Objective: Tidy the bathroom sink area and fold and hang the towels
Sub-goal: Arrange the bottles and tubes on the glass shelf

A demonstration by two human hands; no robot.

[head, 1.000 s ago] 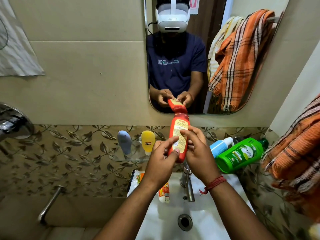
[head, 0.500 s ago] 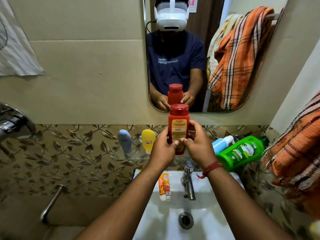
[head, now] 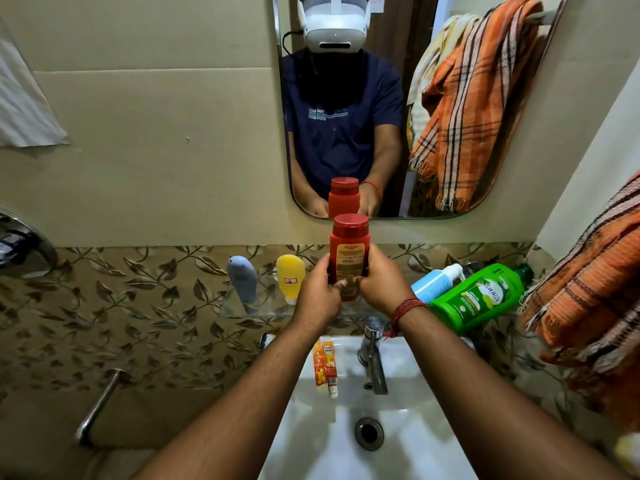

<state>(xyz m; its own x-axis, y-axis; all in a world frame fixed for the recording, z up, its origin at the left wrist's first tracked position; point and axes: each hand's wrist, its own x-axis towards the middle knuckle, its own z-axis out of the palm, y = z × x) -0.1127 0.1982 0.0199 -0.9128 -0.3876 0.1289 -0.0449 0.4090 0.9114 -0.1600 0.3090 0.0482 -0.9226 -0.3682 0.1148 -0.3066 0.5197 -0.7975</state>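
Red plastic bottle [head: 349,258] stands upright over the glass shelf [head: 242,306], below the mirror [head: 450,133]. Left hand [head: 317,292] and right hand [head: 379,285] curl round its lower body. It looks rigid, smooth, probably slippery; the flat sides offer the best hold.

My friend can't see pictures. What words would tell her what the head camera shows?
Two hands, left and right, hold a red bottle upright above a white sink, facing a mirror. A grey tube and yellow tube stand left; a green bottle lies right, near an orange plaid towel.
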